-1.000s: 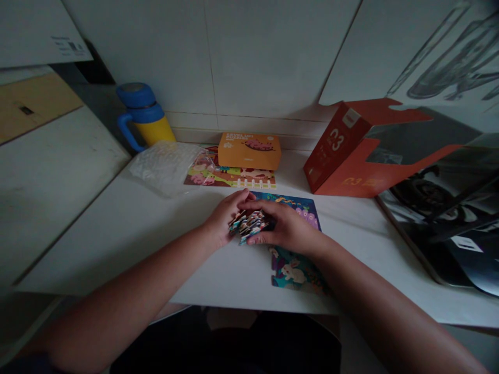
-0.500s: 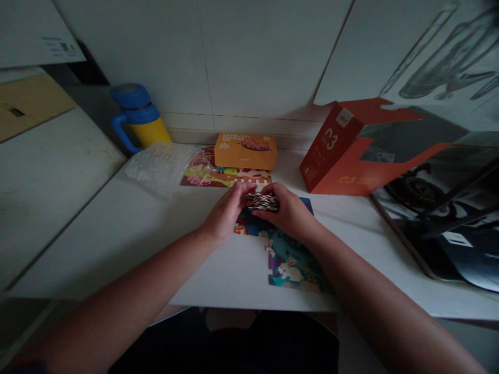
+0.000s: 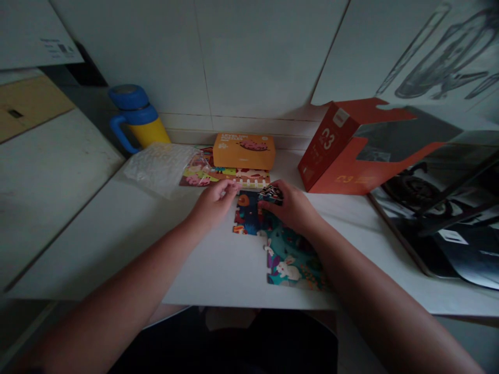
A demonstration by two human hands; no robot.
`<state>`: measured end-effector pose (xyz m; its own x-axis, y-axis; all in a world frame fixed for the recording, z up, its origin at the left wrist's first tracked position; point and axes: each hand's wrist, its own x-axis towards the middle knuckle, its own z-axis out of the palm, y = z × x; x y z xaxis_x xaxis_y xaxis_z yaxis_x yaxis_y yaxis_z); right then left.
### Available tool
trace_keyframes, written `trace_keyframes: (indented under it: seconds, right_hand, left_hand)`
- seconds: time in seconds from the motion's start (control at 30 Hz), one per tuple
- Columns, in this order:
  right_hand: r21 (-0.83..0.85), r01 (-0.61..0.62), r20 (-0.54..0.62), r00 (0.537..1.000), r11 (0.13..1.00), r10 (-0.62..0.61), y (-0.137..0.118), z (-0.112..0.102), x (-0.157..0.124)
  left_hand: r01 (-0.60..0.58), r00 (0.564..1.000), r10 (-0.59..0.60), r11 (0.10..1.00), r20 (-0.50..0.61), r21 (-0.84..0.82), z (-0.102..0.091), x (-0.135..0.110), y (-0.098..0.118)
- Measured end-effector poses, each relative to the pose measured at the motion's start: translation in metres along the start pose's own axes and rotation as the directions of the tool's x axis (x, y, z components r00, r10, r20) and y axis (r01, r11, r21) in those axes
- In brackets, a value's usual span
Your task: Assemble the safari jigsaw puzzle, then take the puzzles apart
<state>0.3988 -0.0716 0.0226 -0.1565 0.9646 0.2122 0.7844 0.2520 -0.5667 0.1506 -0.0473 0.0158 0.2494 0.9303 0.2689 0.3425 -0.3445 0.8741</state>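
A stack of puzzle pieces (image 3: 270,194), seen mostly by its edges, is gripped in my right hand (image 3: 294,205). That hand hovers over a partly joined jigsaw puzzle (image 3: 286,241), dark blue and green with a white rabbit; my forearm hides its right side. To the left, apart from the stack, my left hand (image 3: 214,200) is closed, thumb and fingers pressed together. Whatever it may hold is too small or hidden to make out.
Behind my hands a yellow puzzle box (image 3: 244,150) rests on a farm picture (image 3: 198,177). Bubble wrap (image 3: 158,169) and a blue-yellow jug (image 3: 144,122) stand left. On the right are an open orange box (image 3: 339,156) and a black stove (image 3: 448,234).
My left hand has moved left, away from the stack it was touching. My right hand has shifted slightly right and tilted the stack, uncovering more of the puzzle.
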Motion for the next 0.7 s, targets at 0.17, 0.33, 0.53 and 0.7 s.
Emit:
trace_keyframes:
  seconds: [0.17,0.33,0.53,0.7]
  right_hand:
    - [-0.005,-0.133,-0.062,0.989,0.991,0.132,0.009,-0.012,0.002]
    - [-0.003,-0.151,-0.030,0.988,0.989,0.151,0.011,-0.013,0.003]
    - [-0.021,-0.150,0.018,0.988,0.988,0.151,0.015,-0.008,0.003]
    - [-0.011,-0.147,0.026,0.989,0.989,0.147,0.015,-0.007,0.004]
  left_hand:
    - [-0.277,0.895,0.136,0.916,0.424,0.290,-0.029,-0.002,0.000]
    - [-0.384,0.804,0.121,0.853,0.582,0.353,-0.030,-0.010,0.004]
    - [-0.497,0.773,0.209,0.786,0.599,0.368,-0.025,-0.013,0.011]
    - [-0.611,0.729,0.319,0.702,0.605,0.366,-0.023,-0.020,0.010]
